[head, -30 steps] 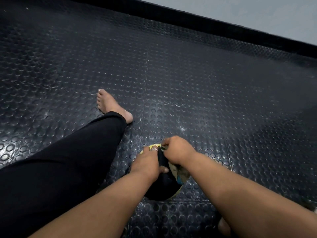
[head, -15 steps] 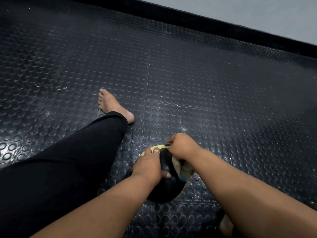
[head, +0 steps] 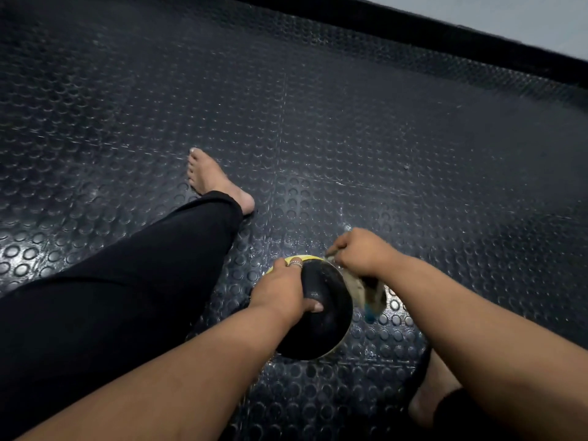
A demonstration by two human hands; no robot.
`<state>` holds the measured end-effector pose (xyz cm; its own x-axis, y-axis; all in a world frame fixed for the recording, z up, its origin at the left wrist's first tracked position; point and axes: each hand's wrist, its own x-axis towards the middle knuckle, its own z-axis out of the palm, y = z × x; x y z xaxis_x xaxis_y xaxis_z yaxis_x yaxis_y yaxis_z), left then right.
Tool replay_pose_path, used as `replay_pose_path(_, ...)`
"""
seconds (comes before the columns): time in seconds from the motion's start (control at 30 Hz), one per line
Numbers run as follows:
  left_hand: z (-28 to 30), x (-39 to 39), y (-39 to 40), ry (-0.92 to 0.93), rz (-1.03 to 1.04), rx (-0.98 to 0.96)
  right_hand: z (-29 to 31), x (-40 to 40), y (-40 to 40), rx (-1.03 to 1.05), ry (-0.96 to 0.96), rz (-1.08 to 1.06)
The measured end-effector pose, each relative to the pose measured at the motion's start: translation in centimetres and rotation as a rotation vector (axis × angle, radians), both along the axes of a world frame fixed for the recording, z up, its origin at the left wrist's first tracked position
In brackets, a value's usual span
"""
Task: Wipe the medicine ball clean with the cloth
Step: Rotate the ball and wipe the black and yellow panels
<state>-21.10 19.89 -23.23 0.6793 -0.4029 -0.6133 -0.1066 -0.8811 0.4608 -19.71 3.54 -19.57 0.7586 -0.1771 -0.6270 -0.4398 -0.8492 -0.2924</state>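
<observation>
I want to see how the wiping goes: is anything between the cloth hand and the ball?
Nothing visible. The right hand grips the cloth against the ball's right side, while the left hand holds the ball.

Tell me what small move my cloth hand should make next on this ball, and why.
Probably draw the cloth back across the top of the medicine ball. The right hand grips the cloth at the ball's right edge, with most of it hanging off the side, while the left hand steadies the ball on the studded floor. The black top looks uncovered.
</observation>
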Motion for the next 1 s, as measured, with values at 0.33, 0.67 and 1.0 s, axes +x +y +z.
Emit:
replay_pose_path(0.33, -0.3, 0.4, 0.1, 0.032, 0.074, -0.048, -0.7, -1.7, 0.9, 0.124, 0.018, 0.001)
replay_pose_path(0.67, -0.1, 0.8, 0.0, 0.035, 0.085, -0.052, -2.5, 0.7, 0.7, 0.07, -0.009, -0.025)
replay_pose_path(1.0, 0.1, -0.1, -0.3, 0.022, 0.051, -0.048, 0.0, 1.1, -0.9, 0.008, 0.046, 0.106)
